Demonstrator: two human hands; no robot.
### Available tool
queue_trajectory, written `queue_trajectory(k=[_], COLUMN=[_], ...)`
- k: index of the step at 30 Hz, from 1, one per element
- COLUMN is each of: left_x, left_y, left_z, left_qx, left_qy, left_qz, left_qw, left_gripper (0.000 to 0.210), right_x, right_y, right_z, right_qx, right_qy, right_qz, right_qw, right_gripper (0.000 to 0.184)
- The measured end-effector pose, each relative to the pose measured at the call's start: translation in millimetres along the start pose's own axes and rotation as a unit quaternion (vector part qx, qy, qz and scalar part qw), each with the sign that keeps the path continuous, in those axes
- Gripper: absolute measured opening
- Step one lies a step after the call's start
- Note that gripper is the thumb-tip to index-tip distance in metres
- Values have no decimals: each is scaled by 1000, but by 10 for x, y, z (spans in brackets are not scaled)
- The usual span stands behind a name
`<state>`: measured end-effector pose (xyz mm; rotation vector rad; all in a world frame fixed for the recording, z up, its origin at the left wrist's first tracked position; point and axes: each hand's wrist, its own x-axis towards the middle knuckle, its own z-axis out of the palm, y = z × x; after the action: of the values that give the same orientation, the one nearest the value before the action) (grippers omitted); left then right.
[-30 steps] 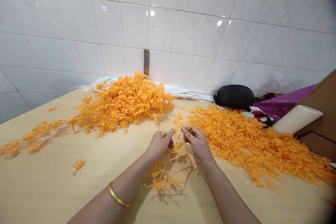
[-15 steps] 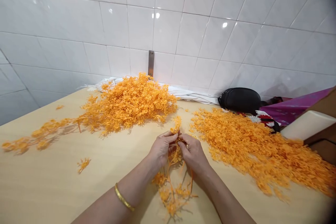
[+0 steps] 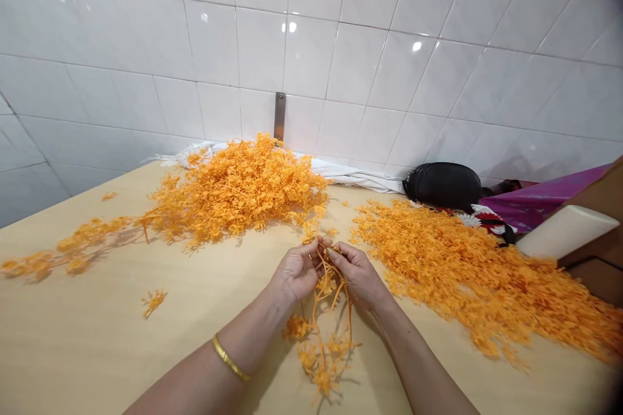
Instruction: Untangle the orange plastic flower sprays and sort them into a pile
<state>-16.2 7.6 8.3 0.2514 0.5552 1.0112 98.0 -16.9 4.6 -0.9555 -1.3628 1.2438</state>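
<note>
Between my two hands is an orange artificial flower stem (image 3: 316, 311), its thin branches and small blossom clusters hanging toward the table's near side. My left hand (image 3: 295, 267) pinches it near the top, fingertips close together. From the other side, my right hand (image 3: 357, 272) grips it with thumb and fingers, nearly touching the left. A blossom tip pokes up beyond the fingers. Exactly where the fingertips meet the stem is partly hidden. A gold bangle (image 3: 228, 358) circles my left wrist.
A heap of orange artificial flowers (image 3: 243, 188) lies at the back left, one sprig trailing left. A flatter pile (image 3: 467, 272) spreads on the right. A loose orange sprig (image 3: 154, 303) lies left. Behind are a black pouch (image 3: 444, 185), a white roll (image 3: 567, 233) and a tiled wall (image 3: 311, 52).
My hands have shifted slightly, with the right fingers moving a little apart from the left. The blossom tip above them now leans left, and a small orange piece shows beyond the fingers.
</note>
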Motion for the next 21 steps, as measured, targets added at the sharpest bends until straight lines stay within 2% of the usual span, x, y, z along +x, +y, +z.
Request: queue_trajectory(k=[3, 7, 10, 12, 14, 15, 17, 19, 21], left_x=[8, -10, -50, -70, -71, -63, -34, 3, 37], left_y=[-14, -17, 51, 113, 152, 157, 139, 103, 74], left_z=[0, 16, 24, 20, 8, 0, -22, -48, -71], left_qx=[-5, -21, -46, -72, -41, 4, 111, 183, 212], left_qy=[5, 10, -40, -72, -71, -54, -14, 7, 3], left_qz=[-6, 7, -18, -25, -32, -35, -36, -17, 1], left_qw=[1000, 1000, 998, 995, 996, 998, 993, 983, 977], left_gripper=[13, 12, 16, 20, 19, 17, 12, 9, 8], right_x=[1, -20, -52, -63, -54, -41, -12, -2, -46], right_y=[29, -8, -107, -152, -148, -130, -95, -112, -216], right_z=[-12, -34, -130, -242, -365, -422, -510, -551, -536], right_qx=[36, 71, 104, 129, 110, 70, -63, -217, -305], right_qy=[-16, -43, -55, -36, 12, 55, 178, 312, 394], right_qz=[29, 24, -6, -23, -11, 5, 23, -7, -61], right_qw=[999, 996, 993, 991, 994, 996, 982, 925, 865], right_gripper=[18, 19, 21, 23, 23, 22, 24, 31, 28])
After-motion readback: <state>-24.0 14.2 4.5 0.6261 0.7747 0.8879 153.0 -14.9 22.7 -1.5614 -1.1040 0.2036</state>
